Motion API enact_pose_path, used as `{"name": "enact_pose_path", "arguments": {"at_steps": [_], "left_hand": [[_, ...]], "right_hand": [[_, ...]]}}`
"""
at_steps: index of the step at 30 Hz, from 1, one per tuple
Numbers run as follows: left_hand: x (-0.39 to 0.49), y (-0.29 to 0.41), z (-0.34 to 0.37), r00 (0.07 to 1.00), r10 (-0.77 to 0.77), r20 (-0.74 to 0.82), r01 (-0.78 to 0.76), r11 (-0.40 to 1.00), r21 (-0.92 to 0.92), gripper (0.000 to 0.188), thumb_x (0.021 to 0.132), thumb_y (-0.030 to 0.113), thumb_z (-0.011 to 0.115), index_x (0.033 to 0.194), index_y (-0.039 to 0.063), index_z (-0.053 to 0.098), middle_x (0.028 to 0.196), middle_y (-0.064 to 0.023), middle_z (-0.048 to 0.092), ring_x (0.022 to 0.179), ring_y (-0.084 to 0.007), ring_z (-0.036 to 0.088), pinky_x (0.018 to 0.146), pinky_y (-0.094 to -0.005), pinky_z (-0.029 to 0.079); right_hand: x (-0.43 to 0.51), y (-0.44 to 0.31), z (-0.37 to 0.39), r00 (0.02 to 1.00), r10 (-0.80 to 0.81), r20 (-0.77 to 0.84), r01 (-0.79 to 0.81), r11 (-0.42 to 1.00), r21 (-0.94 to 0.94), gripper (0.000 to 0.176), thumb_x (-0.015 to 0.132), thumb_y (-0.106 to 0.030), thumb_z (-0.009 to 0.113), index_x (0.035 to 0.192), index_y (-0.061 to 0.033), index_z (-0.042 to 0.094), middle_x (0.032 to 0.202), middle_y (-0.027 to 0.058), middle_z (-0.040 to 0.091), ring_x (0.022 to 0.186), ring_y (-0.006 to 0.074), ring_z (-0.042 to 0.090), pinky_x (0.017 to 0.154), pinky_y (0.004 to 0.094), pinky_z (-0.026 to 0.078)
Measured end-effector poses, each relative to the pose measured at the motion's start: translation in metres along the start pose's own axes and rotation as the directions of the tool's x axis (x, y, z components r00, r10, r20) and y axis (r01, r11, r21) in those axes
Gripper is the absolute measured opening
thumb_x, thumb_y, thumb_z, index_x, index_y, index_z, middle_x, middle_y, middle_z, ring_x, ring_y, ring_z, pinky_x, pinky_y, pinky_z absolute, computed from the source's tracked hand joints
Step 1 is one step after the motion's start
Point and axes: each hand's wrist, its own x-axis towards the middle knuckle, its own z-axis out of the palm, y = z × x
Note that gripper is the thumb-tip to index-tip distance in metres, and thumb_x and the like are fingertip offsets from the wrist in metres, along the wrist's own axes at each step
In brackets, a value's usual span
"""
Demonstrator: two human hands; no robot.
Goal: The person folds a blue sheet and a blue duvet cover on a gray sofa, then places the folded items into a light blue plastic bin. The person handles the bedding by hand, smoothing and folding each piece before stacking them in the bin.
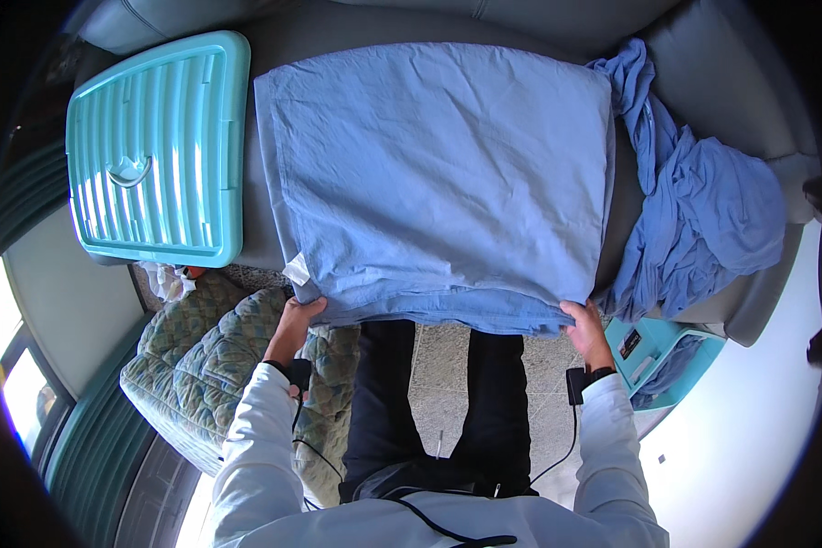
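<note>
A blue cloth sheet (438, 178), folded in layers, lies over the seat of a grey sofa in front of me. Both hands grip its near edge: my left hand (303, 322) at the left corner, just below a white fabric tag (296, 269), and my right hand (582, 325) at the right corner. Thumbs rest on top; the other fingers are mostly hidden beneath the cloth. Shallow wrinkles cross its upper layer. Right of it, a second blue cloth (705, 212) sits in a crumpled, partly twisted heap.
A turquoise ribbed plastic lid (157, 151) lies on the sofa (264, 236) at the left. A quilted patterned cushion or mattress piece (212, 356) stands on the floor at the left. Below the heap at the right is a turquoise plastic box (709, 366) holding blue cloth.
</note>
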Motion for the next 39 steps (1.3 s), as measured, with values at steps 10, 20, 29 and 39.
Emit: {"name": "enact_pose_path", "arguments": {"at_steps": [10,20,29,39], "left_hand": [[-0.11,0.155,0.013,0.969,-0.07,0.239,0.125,0.966,-0.224,0.021,0.095,0.01,0.061,0.113,0.0,0.066,0.096,-0.0093,0.071,0.078,-0.0194,0.071,0.059,-0.0287,0.056],[0.025,0.348,0.048,0.931,0.347,-0.115,-0.357,0.792,-0.495,0.029,0.099,0.024,0.064,0.112,-0.002,0.065,0.099,-0.0127,0.071,0.089,-0.0216,0.071,0.077,-0.0287,0.057],[0.104,0.291,0.067,0.712,0.598,-0.369,-0.229,0.694,0.682,0.108,0.073,0.063,0.08,0.148,-0.006,0.045,0.146,-0.0288,0.046,0.135,-0.0404,0.049,0.113,-0.0466,0.04],[0.082,0.311,0.13,0.603,0.778,-0.174,-0.058,0.261,0.964,0.064,0.083,0.047,0.077,0.124,0.0,0.063,0.122,-0.018,0.063,0.118,-0.0342,0.061,0.098,-0.0513,0.047]], "right_hand": [[-0.092,-0.096,0.029,0.947,-0.296,-0.128,0.318,0.921,0.226,0.057,0.084,-0.009,0.07,0.139,-0.0041,0.054,0.129,0.0086,0.061,0.115,0.0232,0.059,0.103,0.0379,0.046],[0.002,-0.317,0.061,0.868,-0.496,0.003,0.486,0.852,0.194,0.069,0.096,-0.042,0.067,0.15,-0.005,0.045,0.135,0.0199,0.061,0.118,0.0281,0.062,0.096,0.0366,0.053],[0.096,-0.296,0.09,0.781,-0.62,-0.08,0.528,0.722,-0.447,0.085,0.084,-0.043,0.081,0.145,0.0049,0.048,0.135,0.0195,0.061,0.122,0.0302,0.06,0.106,0.0372,0.044],[0.119,-0.306,0.087,0.527,-0.84,-0.131,0.523,0.442,-0.728,0.049,0.092,-0.042,0.073,0.106,0.0048,0.066,0.103,0.025,0.067,0.095,0.0376,0.067,0.084,0.0421,0.05]]}}
